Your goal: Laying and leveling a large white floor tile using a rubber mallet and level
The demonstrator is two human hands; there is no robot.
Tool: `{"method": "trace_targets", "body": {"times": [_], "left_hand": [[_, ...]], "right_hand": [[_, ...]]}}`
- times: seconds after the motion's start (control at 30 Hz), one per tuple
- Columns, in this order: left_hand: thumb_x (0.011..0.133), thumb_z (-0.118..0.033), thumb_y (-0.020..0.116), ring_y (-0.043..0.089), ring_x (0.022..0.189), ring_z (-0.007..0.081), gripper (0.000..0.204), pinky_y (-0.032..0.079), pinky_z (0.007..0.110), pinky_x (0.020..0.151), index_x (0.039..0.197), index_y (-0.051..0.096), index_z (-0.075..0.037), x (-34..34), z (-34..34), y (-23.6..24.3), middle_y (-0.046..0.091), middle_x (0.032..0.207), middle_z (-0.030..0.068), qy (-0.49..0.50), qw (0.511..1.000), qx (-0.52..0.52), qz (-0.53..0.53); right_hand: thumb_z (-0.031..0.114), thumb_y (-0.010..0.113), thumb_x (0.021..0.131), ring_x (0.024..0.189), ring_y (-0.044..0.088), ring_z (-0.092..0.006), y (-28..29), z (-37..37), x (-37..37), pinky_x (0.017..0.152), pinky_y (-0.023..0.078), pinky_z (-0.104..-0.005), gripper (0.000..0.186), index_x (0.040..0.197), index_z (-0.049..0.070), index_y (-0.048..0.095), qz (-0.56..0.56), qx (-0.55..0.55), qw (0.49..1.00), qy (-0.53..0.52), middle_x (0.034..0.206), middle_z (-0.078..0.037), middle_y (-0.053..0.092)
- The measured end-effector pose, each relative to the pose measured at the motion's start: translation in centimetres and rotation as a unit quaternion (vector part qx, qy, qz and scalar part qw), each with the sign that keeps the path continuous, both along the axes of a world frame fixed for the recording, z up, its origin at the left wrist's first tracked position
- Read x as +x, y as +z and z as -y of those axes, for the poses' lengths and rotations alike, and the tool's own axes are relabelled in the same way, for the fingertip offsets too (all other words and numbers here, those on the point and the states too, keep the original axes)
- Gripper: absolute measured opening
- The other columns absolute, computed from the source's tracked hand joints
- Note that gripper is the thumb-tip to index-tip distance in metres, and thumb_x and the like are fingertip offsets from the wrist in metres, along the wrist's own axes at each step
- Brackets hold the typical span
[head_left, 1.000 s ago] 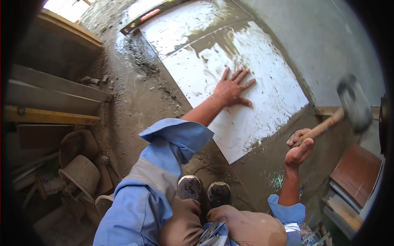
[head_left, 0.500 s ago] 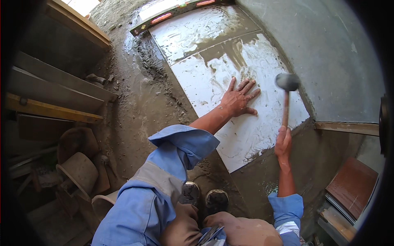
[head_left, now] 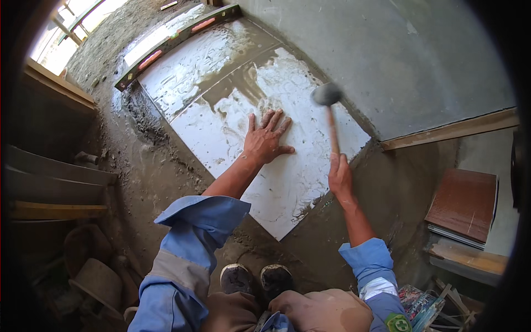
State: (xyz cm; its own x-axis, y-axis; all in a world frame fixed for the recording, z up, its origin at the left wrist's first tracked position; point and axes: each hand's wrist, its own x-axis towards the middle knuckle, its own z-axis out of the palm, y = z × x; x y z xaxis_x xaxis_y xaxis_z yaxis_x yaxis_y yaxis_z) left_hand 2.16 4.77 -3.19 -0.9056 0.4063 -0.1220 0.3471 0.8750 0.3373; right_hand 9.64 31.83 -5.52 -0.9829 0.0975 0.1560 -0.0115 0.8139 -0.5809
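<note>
At the bottom of the frame a pair of dark shoes [head_left: 236,278] stands just short of the near corner of a white tile [head_left: 301,160]. This tile fills the middle of the frame, lying flat and smeared with wet grey mortar. The right hand [head_left: 339,176], right of centre, has its fingers closed around the handle of a mallet [head_left: 330,113]; the mallet's blurred dark head is over the tile's right part, and whether it touches cannot be told. The left hand [head_left: 264,141] rests palm down on the tile, fingers spread and gripping nothing.

Judging by how things lie, the laying is well along here: this tile meets a second white tile [head_left: 199,66] at a fairly straight joint toward the upper left. The smears are not yet wiped off, and the grey wet floor [head_left: 409,182] right of the near tile is uncovered.

At the lower right sit loose clutter [head_left: 426,307] and a stack of brown tiles [head_left: 463,202]; dim buckets [head_left: 99,285] and boards [head_left: 58,210] crowd the left. A wooden strip [head_left: 448,129] runs along the foot of the grey wall [head_left: 398,66], which limits room on the right. Farthest off, a spirit level [head_left: 177,39] lies across the second tile's far end, partly blocking the white surface beyond.
</note>
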Motion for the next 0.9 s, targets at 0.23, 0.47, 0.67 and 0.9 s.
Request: {"method": "trace_targets", "body": {"times": [0.23, 0.47, 0.67, 0.9], "left_hand": [[0.084, -0.078, 0.055, 0.011, 0.158, 0.0263, 0.096, 0.006, 0.066, 0.123, 0.161, 0.031, -0.025, 0.0, -0.2, -0.2, 0.018, 0.171, 0.0057, 0.004, 1.0, -0.002, 0.005], [0.083, -0.078, 0.057, 0.012, 0.158, 0.0264, 0.096, 0.007, 0.065, 0.124, 0.16, 0.033, -0.026, -0.2, 0.5, 0.4, 0.019, 0.171, 0.005, 0.012, 1.0, -0.011, 0.01], [0.084, -0.076, 0.058, 0.013, 0.158, 0.0272, 0.094, 0.007, 0.064, 0.124, 0.16, 0.033, -0.026, 0.0, 0.8, 0.4, 0.019, 0.17, 0.0054, 0.013, 1.0, -0.011, 0.02], [0.085, -0.075, 0.058, 0.013, 0.158, 0.0272, 0.093, 0.009, 0.063, 0.124, 0.161, 0.033, -0.026, -0.3, 0.0, 1.2, 0.019, 0.17, 0.0053, 0.005, 1.0, -0.017, 0.02]], "right_hand": [[0.038, 0.043, 0.109, 0.066, 0.06, -0.045, 2.6, 1.4, 0.0, 0.06, 0.044, -0.0506, 0.04, 0.096, 0.001, 0.052, -0.049, -0.069, 0.996, -0.019, 0.071, -0.023, 0.06], [0.035, 0.042, 0.11, 0.062, 0.06, -0.0425, 4.7, 3.7, -1.2, 0.058, 0.045, -0.0494, 0.036, 0.103, 0.001, 0.053, -0.05, -0.177, 0.983, -0.011, 0.068, -0.02, 0.057], [0.038, 0.041, 0.109, 0.071, 0.063, -0.0517, 5.8, 5.5, -2.8, 0.06, 0.046, -0.0564, 0.038, 0.102, 0.002, 0.051, -0.002, -0.124, 0.992, -0.021, 0.071, -0.027, 0.062], [0.038, 0.043, 0.109, 0.07, 0.062, -0.052, 4.3, 5.2, -4.2, 0.058, 0.045, -0.0563, 0.037, 0.1, 0.002, 0.048, 0.019, -0.024, 1.0, -0.006, 0.071, -0.027, 0.061]]}}
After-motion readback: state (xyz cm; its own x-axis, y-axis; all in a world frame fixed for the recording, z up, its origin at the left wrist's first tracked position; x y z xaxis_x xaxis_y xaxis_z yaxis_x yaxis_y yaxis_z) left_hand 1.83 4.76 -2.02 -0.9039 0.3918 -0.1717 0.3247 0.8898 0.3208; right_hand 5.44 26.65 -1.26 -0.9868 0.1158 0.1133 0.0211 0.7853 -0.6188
